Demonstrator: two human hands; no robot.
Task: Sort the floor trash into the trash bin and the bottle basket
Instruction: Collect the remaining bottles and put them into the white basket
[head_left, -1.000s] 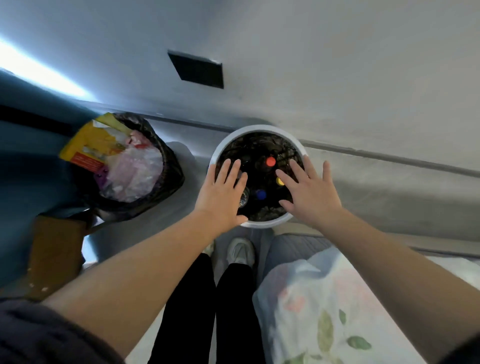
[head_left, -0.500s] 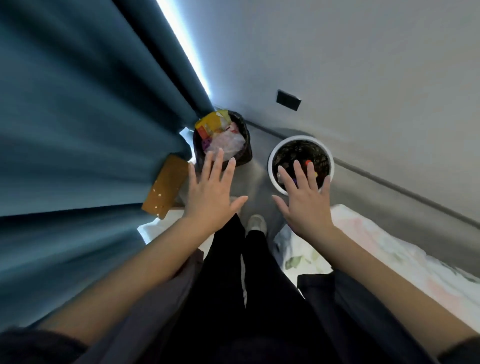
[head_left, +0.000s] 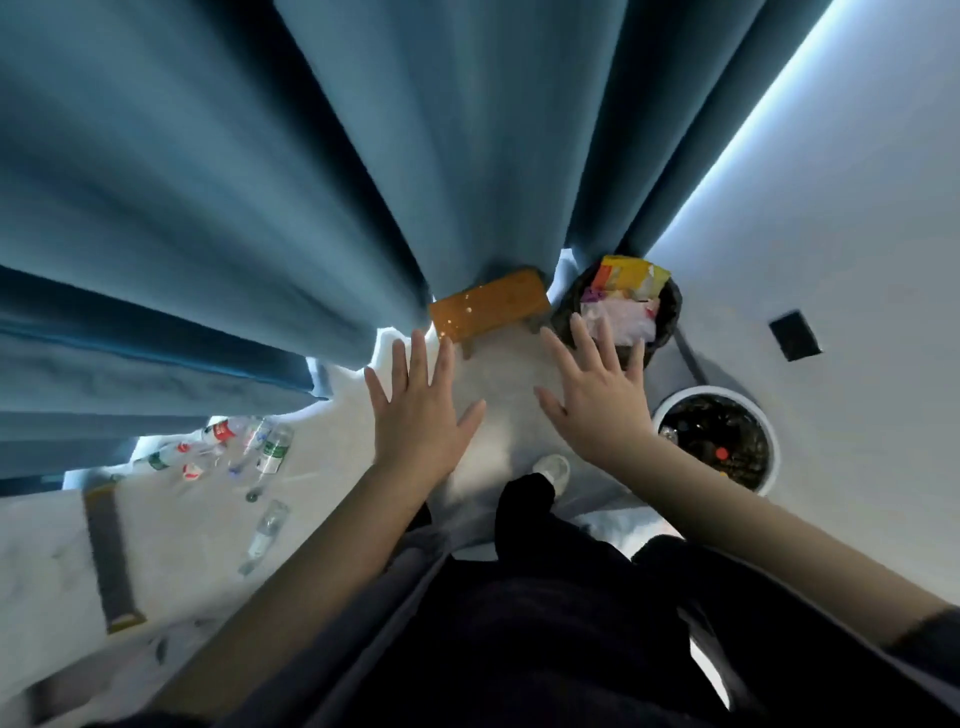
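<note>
My left hand (head_left: 415, 410) and my right hand (head_left: 597, 400) are both held out flat with spread fingers, and neither holds anything. The trash bin (head_left: 670, 306), lined with a black bag and full of wrappers, stands just beyond my right hand. To its right sits the white-rimmed bottle basket (head_left: 766, 431) with bottles inside. Several empty plastic bottles (head_left: 270, 452) lie scattered on the pale floor at the left, well away from both hands.
Blue curtains (head_left: 260, 182) hang across the top and left. A small orange wooden stool (head_left: 491, 306) stands by the curtain, left of the bin. A grey strip with yellow ends (head_left: 109, 556) lies on the floor at the left. My shoe (head_left: 553, 467) is below my hands.
The view has swung left, away from the basket and bin. Both hands have come off the basket and stay flat. The bottles on the floor have come into sight.
</note>
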